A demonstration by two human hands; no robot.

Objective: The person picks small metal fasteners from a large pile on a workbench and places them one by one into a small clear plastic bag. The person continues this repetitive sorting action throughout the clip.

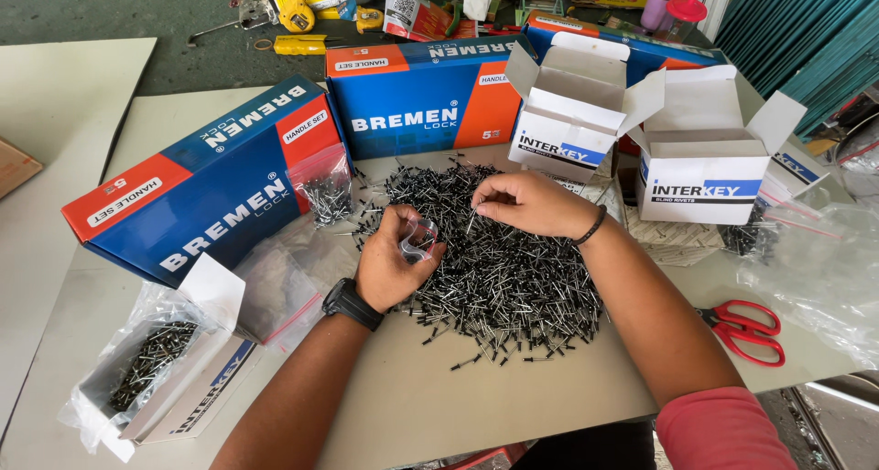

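Observation:
A big heap of small dark rivets lies spread on the grey table. My left hand, with a black watch on the wrist, rests at the heap's left edge and is closed around a small clear plastic bag. My right hand, a dark band on its wrist, hovers over the back of the heap with fingertips pinched together, apparently on a few rivets.
Two blue and orange boxes stand behind the heap, a filled clear bag leaning on one. Two open white boxes are at the right, red scissors nearby, and another rivet-filled box at the lower left.

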